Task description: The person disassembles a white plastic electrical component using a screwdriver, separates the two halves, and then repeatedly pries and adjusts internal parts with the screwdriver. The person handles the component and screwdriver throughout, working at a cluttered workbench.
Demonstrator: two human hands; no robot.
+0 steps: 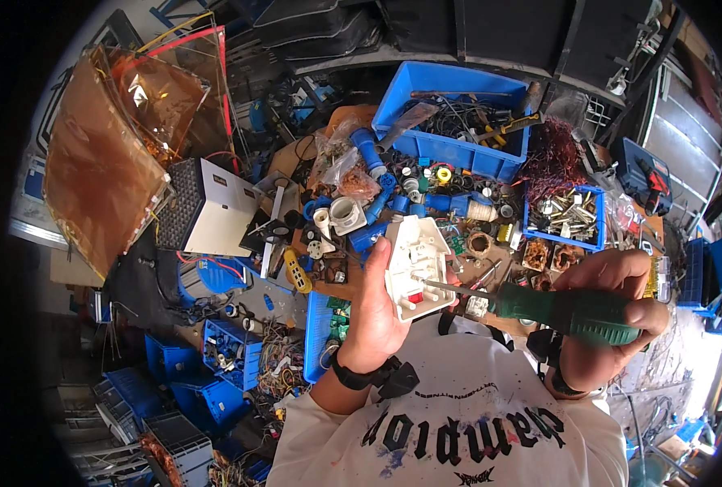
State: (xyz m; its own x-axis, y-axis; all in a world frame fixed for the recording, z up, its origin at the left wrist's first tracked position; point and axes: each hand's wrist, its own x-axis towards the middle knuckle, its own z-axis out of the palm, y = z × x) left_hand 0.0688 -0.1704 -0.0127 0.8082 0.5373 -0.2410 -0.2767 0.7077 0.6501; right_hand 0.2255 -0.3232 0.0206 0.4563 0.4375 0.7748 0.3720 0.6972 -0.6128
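Head view: mid-frame, the left hand (377, 312) grips a white plastic switch housing (418, 266); the right hand (612, 312) clasps a green-handled screwdriver (568, 311), tip touching it, above a cluttered workbench (353, 280) with a blue plastic bin (458, 122) at top.

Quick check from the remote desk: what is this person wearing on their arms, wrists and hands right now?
Both hands are bare, with no gloves. The left hand has a black band around the wrist, with a bulky black strap piece hanging beside it. The right hand shows a dark band at the wrist too. The forearms are uncovered; the white short-sleeved shirt, flecked with paint and printed with black lettering, ends above them.
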